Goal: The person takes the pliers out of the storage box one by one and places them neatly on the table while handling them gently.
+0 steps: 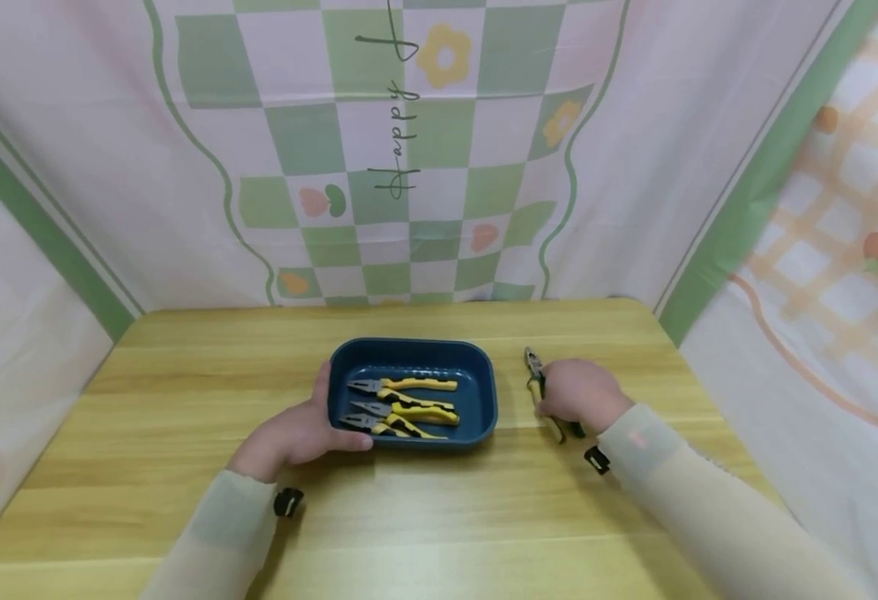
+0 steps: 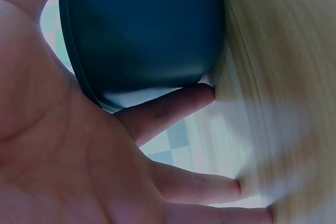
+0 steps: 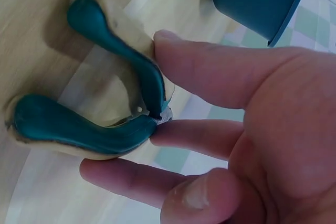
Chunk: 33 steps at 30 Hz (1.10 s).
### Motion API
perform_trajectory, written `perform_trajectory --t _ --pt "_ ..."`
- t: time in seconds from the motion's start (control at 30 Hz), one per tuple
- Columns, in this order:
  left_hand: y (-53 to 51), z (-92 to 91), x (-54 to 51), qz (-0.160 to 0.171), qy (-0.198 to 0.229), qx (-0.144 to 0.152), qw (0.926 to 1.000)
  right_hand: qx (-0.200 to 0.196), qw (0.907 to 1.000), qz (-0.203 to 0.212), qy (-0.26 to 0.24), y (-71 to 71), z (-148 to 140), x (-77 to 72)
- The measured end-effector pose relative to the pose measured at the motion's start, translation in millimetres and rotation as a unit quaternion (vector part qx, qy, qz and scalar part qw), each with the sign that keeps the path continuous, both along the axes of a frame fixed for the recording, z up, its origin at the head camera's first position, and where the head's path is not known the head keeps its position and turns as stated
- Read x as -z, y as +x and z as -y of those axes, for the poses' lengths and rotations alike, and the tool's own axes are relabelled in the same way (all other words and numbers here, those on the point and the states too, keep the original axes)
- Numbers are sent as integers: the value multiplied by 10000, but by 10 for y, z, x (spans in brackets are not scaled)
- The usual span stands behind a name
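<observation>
Table (image 1: 439, 525): perhaps slick enough for the tray (image 1: 478, 408) to slide, should the left hand (image 1: 299, 435), spread against its left end, push; green-handled pliers (image 3: 86, 132), right of the tray, pinched by the right hand (image 1: 579, 392), could slip, their splayed handles swinging. Table wood-grained; tray glossy blue, round-cornered; three steel-nosed pliers (image 1: 412, 410) inside, grips yellow-and-black.

My left hand (image 1: 307, 432) is left of mid-tabletop (image 1: 146, 467); thumb and fingers extended, spread. My right hand (image 1: 579, 392) is nearer the right edge, thumb opposing fingers in a pinch, one finger curled palmward. Left forearm (image 1: 209, 542) angles toward the far edge; right forearm (image 1: 716, 492) slants inward.
</observation>
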<state>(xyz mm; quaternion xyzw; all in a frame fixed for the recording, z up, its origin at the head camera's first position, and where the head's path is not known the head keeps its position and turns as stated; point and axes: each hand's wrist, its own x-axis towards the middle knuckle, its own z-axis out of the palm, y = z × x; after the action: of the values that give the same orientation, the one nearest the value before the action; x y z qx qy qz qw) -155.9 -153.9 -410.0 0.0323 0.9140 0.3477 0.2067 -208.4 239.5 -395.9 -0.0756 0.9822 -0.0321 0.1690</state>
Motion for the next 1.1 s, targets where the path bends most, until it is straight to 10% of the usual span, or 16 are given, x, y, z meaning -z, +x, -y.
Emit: perform_trajectory --t 1.1 --pt "22 -30 -15 -47 -190 -62 9998 602 9970 167 -455 -13 -722 -53"
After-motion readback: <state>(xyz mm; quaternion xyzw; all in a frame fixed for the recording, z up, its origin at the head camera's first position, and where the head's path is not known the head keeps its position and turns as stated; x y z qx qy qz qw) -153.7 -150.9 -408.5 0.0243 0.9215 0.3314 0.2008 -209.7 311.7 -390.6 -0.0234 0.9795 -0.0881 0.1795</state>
